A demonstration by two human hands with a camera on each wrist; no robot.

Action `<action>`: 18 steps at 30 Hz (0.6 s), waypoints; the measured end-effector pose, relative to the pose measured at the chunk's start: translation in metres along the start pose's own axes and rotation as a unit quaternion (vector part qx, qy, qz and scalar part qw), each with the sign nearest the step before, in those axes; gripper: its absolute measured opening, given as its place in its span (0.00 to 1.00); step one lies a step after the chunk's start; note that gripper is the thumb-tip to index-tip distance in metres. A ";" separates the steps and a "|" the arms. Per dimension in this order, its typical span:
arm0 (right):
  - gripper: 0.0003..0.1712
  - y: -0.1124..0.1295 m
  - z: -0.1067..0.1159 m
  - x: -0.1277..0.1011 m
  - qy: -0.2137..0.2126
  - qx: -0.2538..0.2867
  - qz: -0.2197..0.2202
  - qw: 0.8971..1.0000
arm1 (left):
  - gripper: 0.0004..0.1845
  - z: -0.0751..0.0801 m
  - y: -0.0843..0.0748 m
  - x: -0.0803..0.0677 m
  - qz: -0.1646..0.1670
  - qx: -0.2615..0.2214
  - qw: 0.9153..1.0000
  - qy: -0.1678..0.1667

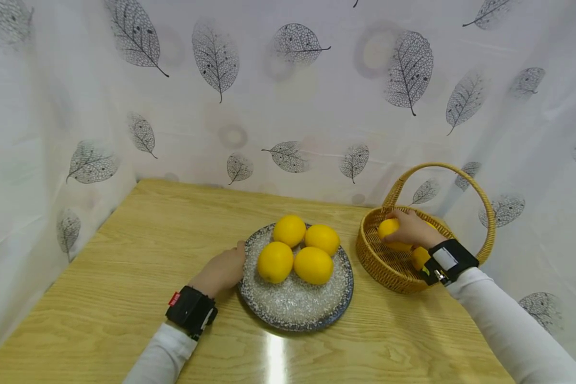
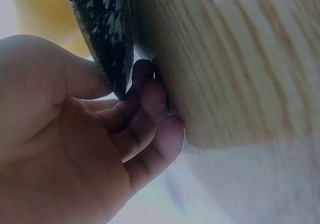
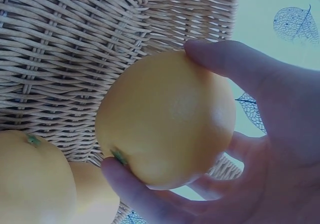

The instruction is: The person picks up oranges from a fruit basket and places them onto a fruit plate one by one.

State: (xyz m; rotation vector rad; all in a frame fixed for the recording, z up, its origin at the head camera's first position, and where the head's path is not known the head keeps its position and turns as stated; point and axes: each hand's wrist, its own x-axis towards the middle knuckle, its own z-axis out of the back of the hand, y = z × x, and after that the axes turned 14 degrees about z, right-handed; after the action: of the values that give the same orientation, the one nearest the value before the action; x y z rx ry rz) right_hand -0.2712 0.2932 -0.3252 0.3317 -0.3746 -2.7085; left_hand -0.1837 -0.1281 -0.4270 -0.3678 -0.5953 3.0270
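Plate [image 1: 290, 309], speckled grey with a dark rim, sits on the wooden worktop [image 1: 125, 266]. Four oranges [image 1: 313, 265] rest on it in two rows of two, toward the far side. Left hand [image 1: 224, 268]: grip pinching the plate at its left rim (thumb on the upper face, fingers curled under the edge). Right hand [image 1: 413, 229]: grip pinching a single orange [image 3: 165, 114] between thumb and fingers, within the wicker basket [image 1: 375, 262]; whether this orange touches the basket cannot be told. The basket stands on the worktop just right of the plate, its arched handle [image 1: 490, 224] upright. At least two other oranges [image 3: 32, 181] lie in the basket, near the held one. Each wrist carries a black band [image 1: 190, 311], fitted between hand and white sleeve [image 1: 513, 325]. A pale curtain [image 1: 288, 101] printed with dark leaves hangs behind the worktop.
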 end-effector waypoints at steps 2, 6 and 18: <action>0.42 0.002 0.000 -0.001 -0.003 -0.009 0.005 1.000 | 0.29 -0.001 0.000 0.000 -0.001 0.001 1.000 -0.001; 0.43 0.005 0.000 -0.003 -0.008 -0.014 0.009 1.000 | 0.29 -0.002 0.001 0.000 -0.004 -0.001 1.000 -0.005; 0.44 0.013 0.001 -0.008 -0.027 -0.021 0.021 0.999 | 0.28 0.000 -0.001 -0.001 -0.010 -0.002 1.000 -0.009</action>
State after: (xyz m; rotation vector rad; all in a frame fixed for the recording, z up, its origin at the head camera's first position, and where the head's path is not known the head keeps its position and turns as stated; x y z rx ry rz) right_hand -0.2597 0.2845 -0.3191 0.2373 -0.3350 -2.6850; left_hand -0.1828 -0.1278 -0.4262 -0.3324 -0.6033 3.0131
